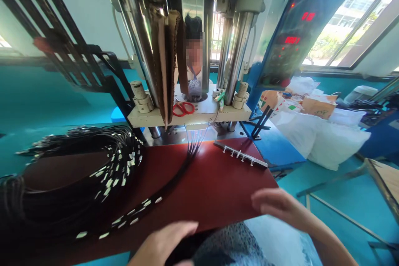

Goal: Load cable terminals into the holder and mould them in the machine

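Observation:
My left hand (163, 241) is at the bottom centre by the front edge of the red-brown table (212, 187), fingers apart and holding nothing. Near the table's right front edge, my right hand (277, 203) is also empty, its fingers stretched out and slightly blurred. Between the table's middle and the machine runs a bundle of black cables (174, 178) with white tags; its thin ends reach under the press plate (199, 119). A metal bar (241, 155) with small pegs lies at the back right of the table. Large coils of tagged black cable (121, 141) fill the left side.
Red-handled scissors (183, 109) and cardboard pieces (166, 66) are on the press. A control box (289, 37) with red digits stands at the right. White sacks (330, 137) and a metal frame (339, 212) are farther right. A person is visible behind the press.

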### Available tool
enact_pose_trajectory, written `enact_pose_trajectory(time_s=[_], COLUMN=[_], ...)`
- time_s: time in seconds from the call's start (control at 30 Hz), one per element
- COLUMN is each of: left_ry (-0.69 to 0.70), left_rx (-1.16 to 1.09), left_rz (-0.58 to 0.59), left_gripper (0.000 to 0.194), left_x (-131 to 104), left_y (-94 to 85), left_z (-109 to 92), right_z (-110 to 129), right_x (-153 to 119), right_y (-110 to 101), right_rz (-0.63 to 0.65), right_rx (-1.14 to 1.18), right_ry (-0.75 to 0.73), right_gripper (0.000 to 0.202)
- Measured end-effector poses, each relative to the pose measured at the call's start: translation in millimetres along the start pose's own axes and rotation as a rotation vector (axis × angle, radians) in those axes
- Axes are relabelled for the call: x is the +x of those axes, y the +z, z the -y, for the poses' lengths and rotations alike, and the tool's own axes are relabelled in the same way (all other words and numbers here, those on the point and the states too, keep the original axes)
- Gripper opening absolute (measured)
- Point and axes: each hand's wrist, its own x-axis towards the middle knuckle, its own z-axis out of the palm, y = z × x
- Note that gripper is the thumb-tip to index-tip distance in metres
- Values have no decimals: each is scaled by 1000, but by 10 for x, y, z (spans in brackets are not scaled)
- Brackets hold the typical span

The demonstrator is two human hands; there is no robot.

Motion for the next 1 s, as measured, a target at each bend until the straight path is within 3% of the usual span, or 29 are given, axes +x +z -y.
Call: enact_pose_trajectory(time_s=[0.03, 0.07, 0.17, 0.23, 0.3, 0.4, 0.53, 0.73, 0.87, 0.93, 1.0], left_ry=[154, 278, 458, 451, 409, 399, 407, 397, 397, 403, 412], left_rx=[25, 58, 227, 351, 448, 542, 571, 576, 565, 561, 560], left_rz=[160, 197, 34, -26, -67, -115, -152, -138, -117, -127, -144], left_gripper=[46, 47, 60, 68, 76, 78, 77, 81, 81, 80, 79], left_x=[182, 394, 1096, 1478, 1708, 1794, 1747, 1749, 1745, 1745, 1750], left_y=[51, 117, 395, 602, 778, 930, 962, 934, 924, 925, 930], left_z=[-185, -366, -751, -817, -772, -659, -631, -676, -659, -648, -640], right_z=[45, 63, -4, -80, -133, -152, -67, 426, 669, 598, 389], right_x=[216, 431, 945, 1127, 1206, 1236, 1261, 1198, 801, 464, 88], right_y=[-46, -69, -11, 75, 139, 162, 144, 18, -312, -496, -643], right_rz=[-29, -169, -384, -405, -403, -404, -441, -623, -888, -994, -1004], right_rx=[5, -39, -247, -351, -403, -410, -330, -178, -207, -404, -700], right_ry=[-43, -40, -61, -79, -92, -114, -136, -299, -349, -276, -113], right_gripper=[27, 25, 22, 19, 15, 13, 17, 14, 7, 9, 12])
